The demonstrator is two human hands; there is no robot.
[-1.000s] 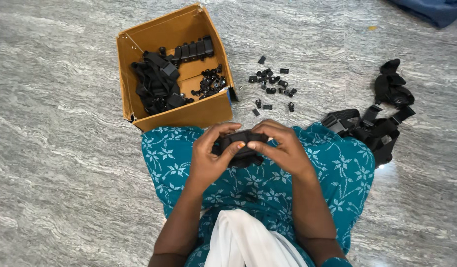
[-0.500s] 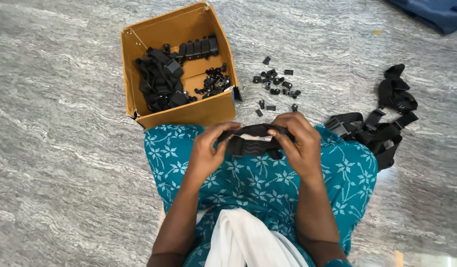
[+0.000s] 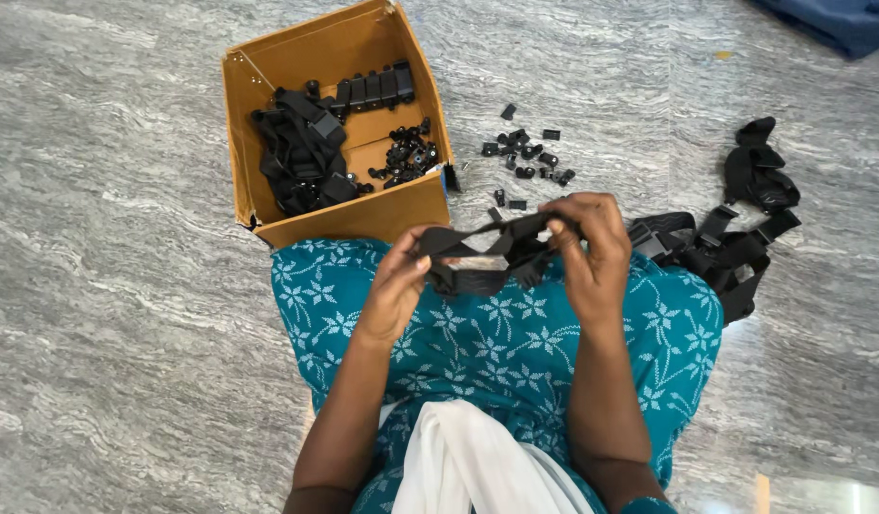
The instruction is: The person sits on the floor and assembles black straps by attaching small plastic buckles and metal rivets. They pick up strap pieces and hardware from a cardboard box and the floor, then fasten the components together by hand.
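Pinching black strap (image 3: 487, 255) between left hand (image 3: 398, 286), right hand (image 3: 592, 249), fingertips partly hidden.

Left hand (image 3: 396, 286) and right hand (image 3: 592, 252) raised apart, fingers pinched closed

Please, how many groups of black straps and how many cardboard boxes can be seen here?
Bundles of black woven straps: 3 (held between both hands, inside the box, on the floor at right)
Open brown cardboard box: 1
Total: 4
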